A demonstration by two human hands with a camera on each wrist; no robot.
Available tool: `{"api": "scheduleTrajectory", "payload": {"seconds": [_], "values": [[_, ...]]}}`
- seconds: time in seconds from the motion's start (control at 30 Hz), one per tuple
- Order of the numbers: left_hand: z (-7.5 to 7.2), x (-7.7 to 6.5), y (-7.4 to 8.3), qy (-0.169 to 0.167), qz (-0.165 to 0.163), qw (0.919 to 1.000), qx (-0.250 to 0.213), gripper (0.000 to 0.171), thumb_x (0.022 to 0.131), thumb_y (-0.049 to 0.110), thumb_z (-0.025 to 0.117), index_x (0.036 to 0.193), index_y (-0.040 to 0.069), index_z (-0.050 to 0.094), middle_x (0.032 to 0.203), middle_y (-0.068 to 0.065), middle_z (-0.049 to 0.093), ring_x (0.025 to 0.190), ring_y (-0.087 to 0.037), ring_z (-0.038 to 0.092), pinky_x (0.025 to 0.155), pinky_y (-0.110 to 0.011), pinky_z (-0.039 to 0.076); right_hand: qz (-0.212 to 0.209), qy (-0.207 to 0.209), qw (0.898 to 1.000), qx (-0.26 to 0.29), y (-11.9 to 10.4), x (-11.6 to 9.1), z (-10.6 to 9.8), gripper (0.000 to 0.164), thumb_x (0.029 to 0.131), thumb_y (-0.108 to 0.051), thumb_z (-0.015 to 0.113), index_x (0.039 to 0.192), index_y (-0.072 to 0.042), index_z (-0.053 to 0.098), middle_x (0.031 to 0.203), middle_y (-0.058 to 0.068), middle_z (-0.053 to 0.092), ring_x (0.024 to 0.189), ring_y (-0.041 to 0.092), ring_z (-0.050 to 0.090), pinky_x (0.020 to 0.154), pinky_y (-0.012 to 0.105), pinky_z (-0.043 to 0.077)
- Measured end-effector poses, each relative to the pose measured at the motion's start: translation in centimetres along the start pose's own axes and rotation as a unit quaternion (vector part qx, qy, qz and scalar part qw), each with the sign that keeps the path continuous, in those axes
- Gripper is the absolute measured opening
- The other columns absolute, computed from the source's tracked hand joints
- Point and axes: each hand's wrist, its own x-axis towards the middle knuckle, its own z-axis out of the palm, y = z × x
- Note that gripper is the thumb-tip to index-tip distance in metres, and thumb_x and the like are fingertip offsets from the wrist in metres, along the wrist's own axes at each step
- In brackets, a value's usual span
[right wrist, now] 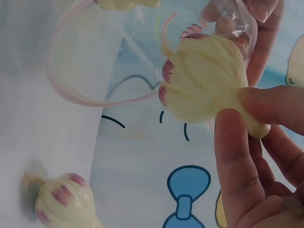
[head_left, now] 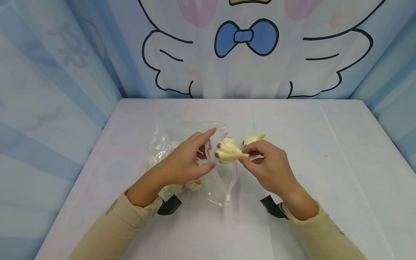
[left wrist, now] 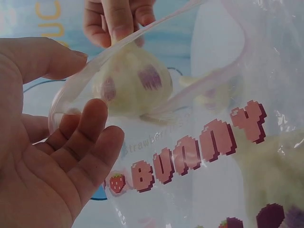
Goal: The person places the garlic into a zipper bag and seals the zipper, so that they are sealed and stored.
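Observation:
My right hand [head_left: 271,164] pinches a garlic bulb [head_left: 227,151] by its stem between thumb and fingers. The cream, purple-tipped bulb is at the mouth of a clear plastic bag [left wrist: 199,161] printed with "BUNNY". My left hand [head_left: 185,159] has its fingers at the bag's rim, holding the mouth apart, with thumb and forefinger spread. More garlic bulbs [head_left: 194,185] lie inside the bag, partly hidden by the left hand and forearm. Another garlic bulb [right wrist: 66,199] lies on the table just beyond the right hand.
A white slider [head_left: 228,198] sits at the near end of the bag's pink zip strip. The table [head_left: 325,151] has a pale cloth. Behind it hangs a curtain [head_left: 208,72] with a cartoon print and blue bow. Black straps [head_left: 273,207] show at both cuffs.

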Motion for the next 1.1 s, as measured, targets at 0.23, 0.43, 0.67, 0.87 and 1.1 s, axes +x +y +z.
{"api": "scheduleTrajectory", "payload": {"seconds": [0.23,0.43,0.67,0.87,1.1], "values": [[0.1,-0.1,-0.1,0.003,0.002,1.0000,-0.003,0.079,0.087,0.008,0.074,0.153,-0.004,0.032,0.103,-0.006,0.052,0.092,-0.017,0.060,0.078,-0.028,0.055,-0.021,-0.006,1.000,0.013,-0.2,-0.3,0.5,0.022,0.078,0.005,0.082,0.095,-0.002,0.070,0.096,0.005,0.067,0.083,0.019,0.071,0.067,0.028,0.059],[0.1,-0.1,0.0,-0.002,0.002,1.0000,-0.005,0.080,0.088,0.008,0.074,0.153,-0.004,0.031,0.104,-0.006,0.052,0.094,-0.017,0.061,0.077,-0.028,0.055,-0.023,-0.011,1.000,0.000,0.2,-0.2,1.1,0.021,0.078,0.004,0.082,0.094,0.000,0.069,0.093,0.007,0.067,0.079,0.019,0.071,0.067,0.030,0.059],[0.1,-0.1,-0.1,-0.004,0.011,0.9997,-0.020,0.079,0.087,0.005,0.073,0.153,-0.006,0.031,0.105,-0.007,0.050,0.093,-0.016,0.063,0.077,-0.029,0.055,-0.002,-0.040,0.999,-0.007,0.2,0.6,2.2,0.017,0.083,-0.002,0.080,0.097,-0.001,0.071,0.093,0.007,0.068,0.081,0.020,0.071,0.072,0.035,0.059],[0.0,0.0,-0.1,-0.005,0.014,0.9998,-0.015,0.078,0.088,0.006,0.072,0.153,-0.006,0.030,0.105,-0.007,0.050,0.090,-0.015,0.061,0.077,-0.027,0.055,-0.015,-0.059,0.998,0.003,0.1,1.1,3.3,0.017,0.085,0.002,0.075,0.102,0.001,0.073,0.099,0.009,0.067,0.084,0.020,0.071,0.075,0.032,0.059],[0.2,0.2,-0.2,0.001,0.028,0.9995,-0.013,0.076,0.088,0.006,0.072,0.152,-0.006,0.032,0.104,-0.006,0.050,0.091,-0.016,0.058,0.081,-0.026,0.054,-0.014,-0.078,0.997,-0.005,0.3,1.5,4.9,0.013,0.088,0.001,0.072,0.101,0.001,0.072,0.099,0.011,0.069,0.081,0.020,0.072,0.072,0.032,0.059]]}}
